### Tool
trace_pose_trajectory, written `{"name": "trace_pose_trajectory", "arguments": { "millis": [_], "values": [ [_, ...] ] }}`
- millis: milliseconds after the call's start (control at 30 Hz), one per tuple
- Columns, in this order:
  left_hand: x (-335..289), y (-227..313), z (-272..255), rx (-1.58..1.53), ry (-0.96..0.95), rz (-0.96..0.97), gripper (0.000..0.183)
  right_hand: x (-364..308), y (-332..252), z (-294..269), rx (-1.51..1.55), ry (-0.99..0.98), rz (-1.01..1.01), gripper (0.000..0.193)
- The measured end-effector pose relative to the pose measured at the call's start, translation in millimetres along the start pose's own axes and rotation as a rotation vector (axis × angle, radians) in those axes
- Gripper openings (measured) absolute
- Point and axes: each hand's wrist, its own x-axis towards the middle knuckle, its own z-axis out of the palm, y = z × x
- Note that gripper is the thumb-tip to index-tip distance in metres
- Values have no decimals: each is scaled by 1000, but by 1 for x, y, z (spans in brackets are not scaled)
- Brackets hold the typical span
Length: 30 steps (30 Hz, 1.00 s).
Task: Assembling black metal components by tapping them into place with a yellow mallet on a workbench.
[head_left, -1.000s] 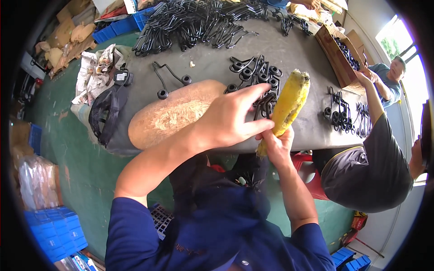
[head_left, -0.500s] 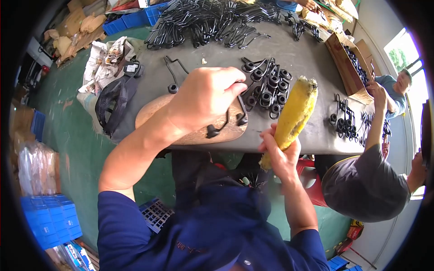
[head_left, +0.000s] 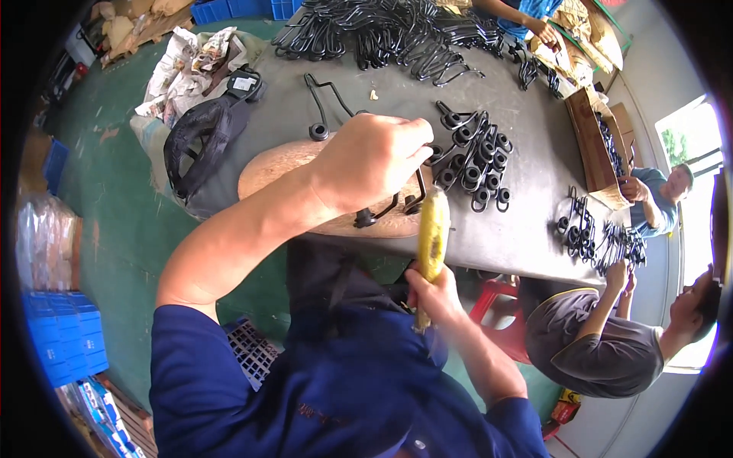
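My left hand [head_left: 374, 162] is closed above a round wooden board [head_left: 263, 174], gripping a bent black metal rod. Its lower ends carry black rubber bushings [head_left: 365, 219] and hang just over or on the board; the upper part is hidden by my fingers. In my right hand [head_left: 438, 298] is a worn yellow club-like tool [head_left: 434, 233], held upright beside the board at the table's near edge. Another bent rod with a bushing [head_left: 319, 131] lies behind my left hand. To the right sits a cluster of bushed rods [head_left: 475, 160].
A large heap of bent black rods [head_left: 374, 34] covers the far table [head_left: 527, 145]. A black strap-like item [head_left: 202, 145] lies at left. Co-workers sit at the right, near a cardboard box [head_left: 592, 149] and more rods [head_left: 580, 229]. A red stool [head_left: 496, 305] stands below.
The yellow tool has swung left and lower, closer to the rod and board. My left hand keeps its grip on the rod. The whole view has shifted somewhat.
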Motion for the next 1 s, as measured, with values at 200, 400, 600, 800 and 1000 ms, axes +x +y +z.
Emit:
{"name": "trace_pose_trajectory", "arguments": {
  "millis": [200,400,600,800,1000],
  "values": [
    [-8,-1,-14,-48,-23,-82,7,-69,-81,-4,95,130,-360,15],
    [19,4,-19,-167,-202,-167,10,-48,-24,12,-529,43,-770,13],
    [20,-10,-26,-117,-127,-145,11,-54,-47,2,25,-343,-33,24],
    [20,-28,-38,-239,-203,-217,12,-57,-12,-46,59,38,-402,27],
    [44,-113,-106,-363,57,-609,22,-5,19,-109,106,469,-335,18]
  ]
}}
